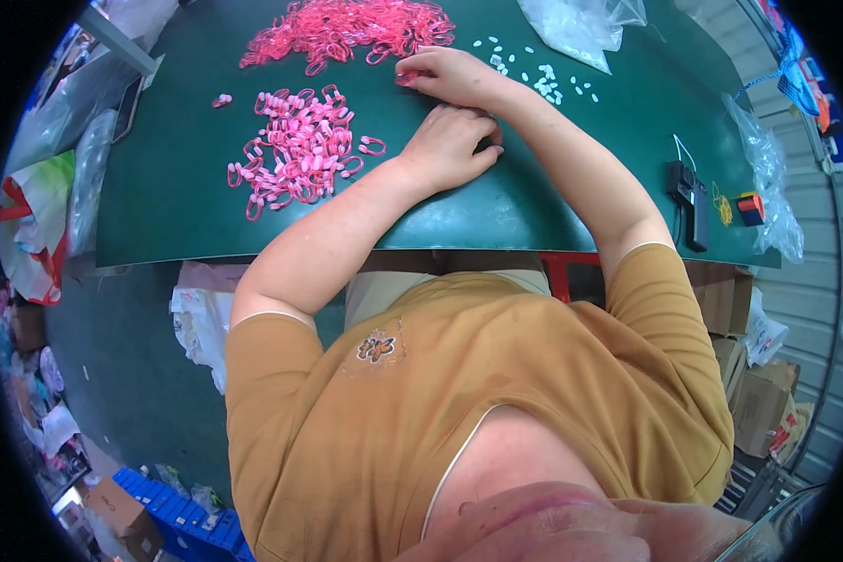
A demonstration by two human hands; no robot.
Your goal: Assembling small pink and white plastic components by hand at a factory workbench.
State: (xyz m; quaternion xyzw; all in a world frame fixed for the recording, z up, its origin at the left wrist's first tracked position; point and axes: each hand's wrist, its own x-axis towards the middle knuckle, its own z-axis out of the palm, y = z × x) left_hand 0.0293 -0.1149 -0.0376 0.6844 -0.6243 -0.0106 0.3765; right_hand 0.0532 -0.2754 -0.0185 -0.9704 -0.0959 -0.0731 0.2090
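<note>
Watching from afar, I saw the right hand (451, 77) pinching a pink band (406, 80) between thumb and fingertips, just on the near side of the band heap (347, 30) on the counter (534, 214). Whether that band carried a bead was too small for me to make out. The left hand (448, 148) lay curled just below the right wrist, thumb apart from the palm; its fingertips were partly tucked away, so I could not tell whether it gripped anything. I judged the work well begun but far from over: the beaded pile (302, 150), left of the hands, looked like the finished share, with a stray loop (221, 100) well apart from it and another loop (372, 146) near the left forearm. The heap, apparently plain bands, seemed the larger part and was presumably all left to do. Loose white beads (545, 86) lay scattered right of the hands, near a clear bag (576, 36), and struck me as too few for that heap.
</note>
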